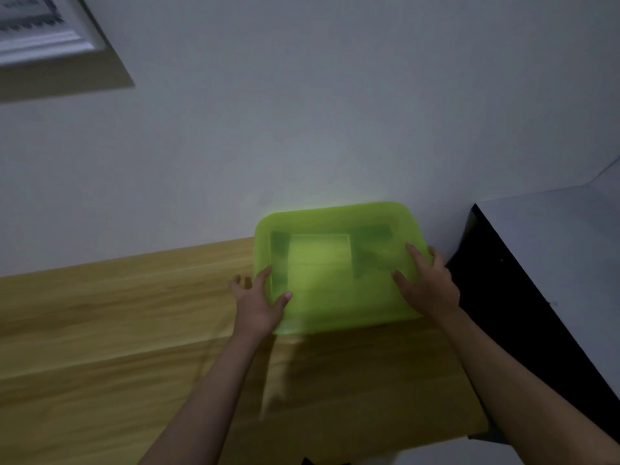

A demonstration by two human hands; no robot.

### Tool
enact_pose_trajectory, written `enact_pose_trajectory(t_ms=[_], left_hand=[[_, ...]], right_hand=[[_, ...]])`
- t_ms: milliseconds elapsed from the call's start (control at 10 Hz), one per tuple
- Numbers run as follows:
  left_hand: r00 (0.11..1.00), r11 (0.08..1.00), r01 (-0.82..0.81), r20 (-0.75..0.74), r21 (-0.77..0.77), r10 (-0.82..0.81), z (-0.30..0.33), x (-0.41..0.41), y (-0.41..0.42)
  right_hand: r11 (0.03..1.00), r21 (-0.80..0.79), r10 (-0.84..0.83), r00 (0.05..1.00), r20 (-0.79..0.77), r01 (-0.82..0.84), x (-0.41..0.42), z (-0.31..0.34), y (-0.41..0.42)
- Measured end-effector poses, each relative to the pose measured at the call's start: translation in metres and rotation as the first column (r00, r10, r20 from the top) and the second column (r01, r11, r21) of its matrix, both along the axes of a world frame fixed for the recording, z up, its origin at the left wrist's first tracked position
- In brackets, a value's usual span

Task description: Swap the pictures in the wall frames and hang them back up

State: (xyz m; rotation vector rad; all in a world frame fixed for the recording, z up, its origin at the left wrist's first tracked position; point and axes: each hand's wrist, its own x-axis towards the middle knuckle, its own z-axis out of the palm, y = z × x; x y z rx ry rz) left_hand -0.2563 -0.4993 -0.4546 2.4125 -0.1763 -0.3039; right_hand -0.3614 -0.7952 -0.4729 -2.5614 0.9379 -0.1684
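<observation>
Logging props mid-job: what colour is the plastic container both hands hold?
Translucent lime green container, with darker patches showing through; seen in the head view.

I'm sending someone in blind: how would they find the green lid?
Start at the wooden panel along the white wall. At its right end, both hands, left hand and right hand, grip the lid. It's the only bright green, see-through thing there.

Light wooden tabletop (117, 330) against the wall — translucent green plastic box (335, 263) on it.

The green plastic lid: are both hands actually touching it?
Touching. The head view shows the left hand and right hand gripping opposite edges of the green lid.
</observation>
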Motion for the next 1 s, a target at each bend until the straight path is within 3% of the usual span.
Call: enact_pose_trajectory(t_ms=[300,500,700,800,900,1000], left_hand=[[1.000,0.997,-0.013,-0.026,-0.073,0.011,-0.004,0.003,0.002],[1.000,0.999,0.007,-0.006,-0.044,-0.008,-0.005,0.008,-0.002],[0.999,0.999,0.036,0.002,0.003,-0.036,-0.008,0.012,-0.004],[0.998,0.997,0.057,0.000,0.055,-0.057,0.000,0.007,-0.006],[0.996,0.999,0.021,0.088,-0.040,-0.018,0.005,-0.001,-0.002],[0.968,0.985,0.054,0.251,-0.165,-0.011,-0.006,-0.051,0.022]], right_hand=[[1.000,-0.013,-0.021,1.000,0.012,0.021,0.001,0.000,0.000],[0.999,0.027,-0.034,0.999,0.015,0.033,0.010,0.004,-0.006],[0.998,-0.055,0.006,0.991,-0.135,-0.014,0.013,0.004,-0.009],[0.995,-0.096,-0.038,0.996,-0.086,0.030,0.010,0.007,0.004],[0.999,0.043,-0.040,0.949,0.314,0.028,0.002,0.021,0.037],[0.997,0.079,-0.045,0.734,0.677,-0.011,-0.033,0.035,0.090]])
